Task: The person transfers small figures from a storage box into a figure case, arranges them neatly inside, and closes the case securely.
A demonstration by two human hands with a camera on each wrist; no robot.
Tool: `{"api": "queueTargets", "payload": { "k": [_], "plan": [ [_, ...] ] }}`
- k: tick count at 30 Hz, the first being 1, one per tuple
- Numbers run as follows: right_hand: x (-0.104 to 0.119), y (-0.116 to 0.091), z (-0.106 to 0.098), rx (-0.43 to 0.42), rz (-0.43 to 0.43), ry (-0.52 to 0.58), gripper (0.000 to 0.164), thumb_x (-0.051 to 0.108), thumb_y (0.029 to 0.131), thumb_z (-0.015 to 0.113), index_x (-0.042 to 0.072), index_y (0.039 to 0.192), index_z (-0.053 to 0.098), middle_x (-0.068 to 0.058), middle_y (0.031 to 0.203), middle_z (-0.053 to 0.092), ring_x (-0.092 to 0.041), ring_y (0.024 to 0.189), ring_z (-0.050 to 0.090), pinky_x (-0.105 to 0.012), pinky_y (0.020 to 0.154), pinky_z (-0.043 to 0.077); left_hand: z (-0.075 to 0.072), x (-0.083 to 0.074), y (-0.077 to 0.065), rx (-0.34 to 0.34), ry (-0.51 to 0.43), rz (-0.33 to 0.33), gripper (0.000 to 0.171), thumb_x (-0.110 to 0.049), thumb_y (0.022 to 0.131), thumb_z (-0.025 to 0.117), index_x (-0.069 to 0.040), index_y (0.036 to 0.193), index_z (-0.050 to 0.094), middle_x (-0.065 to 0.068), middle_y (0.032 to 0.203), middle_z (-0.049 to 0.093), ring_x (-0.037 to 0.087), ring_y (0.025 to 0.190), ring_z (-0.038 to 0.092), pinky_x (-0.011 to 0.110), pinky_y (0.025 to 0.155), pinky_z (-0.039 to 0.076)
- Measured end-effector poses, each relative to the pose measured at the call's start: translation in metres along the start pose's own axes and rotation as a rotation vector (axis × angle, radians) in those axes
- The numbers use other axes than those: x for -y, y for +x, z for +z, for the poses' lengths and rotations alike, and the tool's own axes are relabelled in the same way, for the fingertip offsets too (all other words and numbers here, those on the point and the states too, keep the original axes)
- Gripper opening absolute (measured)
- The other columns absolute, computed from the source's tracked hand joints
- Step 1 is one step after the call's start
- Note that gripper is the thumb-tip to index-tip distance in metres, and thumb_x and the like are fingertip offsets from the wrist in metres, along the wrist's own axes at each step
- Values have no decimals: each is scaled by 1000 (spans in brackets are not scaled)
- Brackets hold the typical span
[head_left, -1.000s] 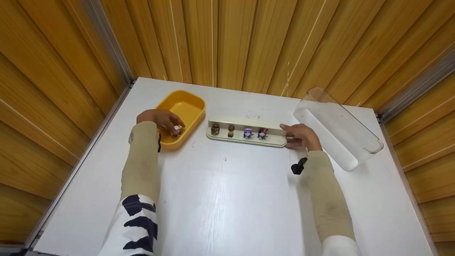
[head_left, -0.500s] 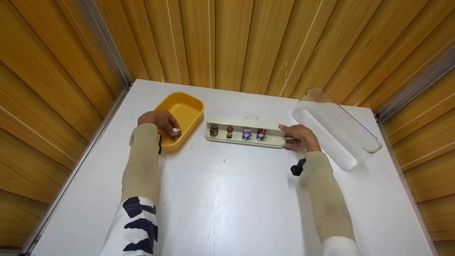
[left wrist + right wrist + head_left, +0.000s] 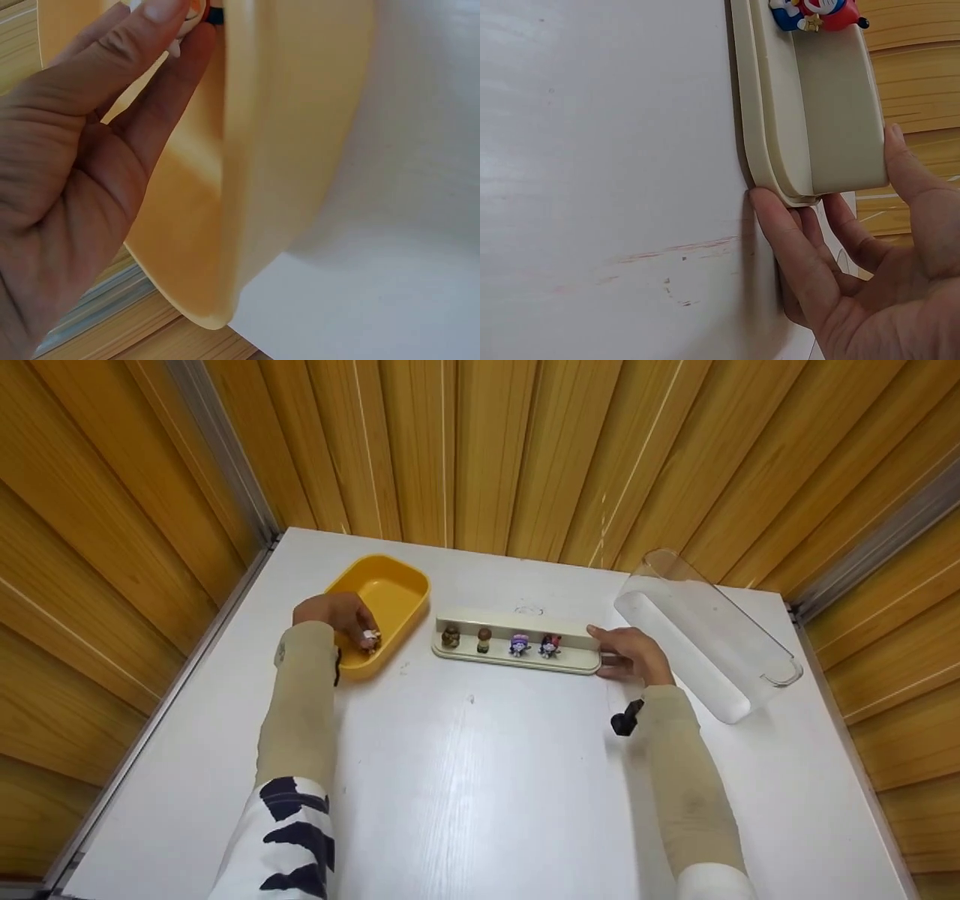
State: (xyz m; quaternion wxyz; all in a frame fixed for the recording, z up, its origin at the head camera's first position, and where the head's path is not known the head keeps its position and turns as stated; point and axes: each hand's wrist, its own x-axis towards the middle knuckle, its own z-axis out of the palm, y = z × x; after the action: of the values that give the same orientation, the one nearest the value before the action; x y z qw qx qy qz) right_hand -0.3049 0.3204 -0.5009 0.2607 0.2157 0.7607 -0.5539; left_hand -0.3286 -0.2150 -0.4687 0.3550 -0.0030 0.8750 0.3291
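i see the left hand (image 3: 339, 613) pinching a small white-and-orange figurine (image 3: 369, 640) within the yellow oblong plastic tub (image 3: 397, 585) at ten o'clock, right hand (image 3: 636, 649) gripping the cream plastic stand (image 3: 517, 622)'s three-o'clock end, presumably steadying it.

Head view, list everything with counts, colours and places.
Table: one, white, centre
Plastic tub: one, yellow, table's left side
Stepped tray: one, cream, mid-table
Tray figurines: four, two brownish, two purplish, along the tray
Held figurine: one, partly white, within the tub's rim
Transparent case: one, clear, table's far right
Wood-grain walls: three, brown, left, back, right
Corner strips: two, grey, wall corners
Sleeves: two, tan and white, left one black-patched
Wrist camera: one clear, black, by the right sleeve
Left hand: one, bare, pinching the held figurine
Right hand: one, bare, gripping the tray's right end
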Motion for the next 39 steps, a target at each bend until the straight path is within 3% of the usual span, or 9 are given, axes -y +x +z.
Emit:
{"api": "queueTargets", "payload": {
  "k": [7,12,17,25,29,39],
  "plan": [
    [1,-2,0,-11,10,18,92,51,91,72,3,156,29,-16,146,49,-22,110,64,-35,92,58,3,-7,-2,-26,-61,-56,25,-15,86,82,-16,110,77,8,114,70,28,113,53,39,95,53],
    [0,-3,-3,-14,18,1,94,51,92,71,3,158,26,-16,148,48,-24,113,63,-35,92,58,8,-9,-1,-34,3,-57,22,-18,87,81,-19,109,76,8,115,67,30,112,50,39,90,55],
    [1,-5,-4,-35,6,-16,99,54,89,72,4,158,23,-16,149,47,-24,114,62,-34,92,58,8,-12,3,-53,100,-32,20,-17,88,80,-19,108,76,6,115,67,29,110,49,45,98,50],
    [-2,-4,4,-47,5,12,97,55,88,74,5,157,27,-14,145,50,-22,112,63,-34,91,58,5,-15,2,-19,340,136,20,-10,89,79,-17,108,79,5,112,69,28,105,53,51,104,45],
    [-1,-5,6,-42,-7,2,94,56,89,72,4,156,31,-13,143,53,-21,111,65,-33,93,57,3,-13,-7,-14,361,227,26,-4,90,76,-12,115,78,9,117,71,28,110,59,53,107,45],
    [-6,-4,4,-43,-8,-3,96,58,87,73,3,155,32,-12,140,55,-19,108,66,-34,93,57,-5,-7,-32,-78,370,425,33,-1,93,71,-5,126,71,14,119,70,30,108,63,50,101,51]
  ]
}}
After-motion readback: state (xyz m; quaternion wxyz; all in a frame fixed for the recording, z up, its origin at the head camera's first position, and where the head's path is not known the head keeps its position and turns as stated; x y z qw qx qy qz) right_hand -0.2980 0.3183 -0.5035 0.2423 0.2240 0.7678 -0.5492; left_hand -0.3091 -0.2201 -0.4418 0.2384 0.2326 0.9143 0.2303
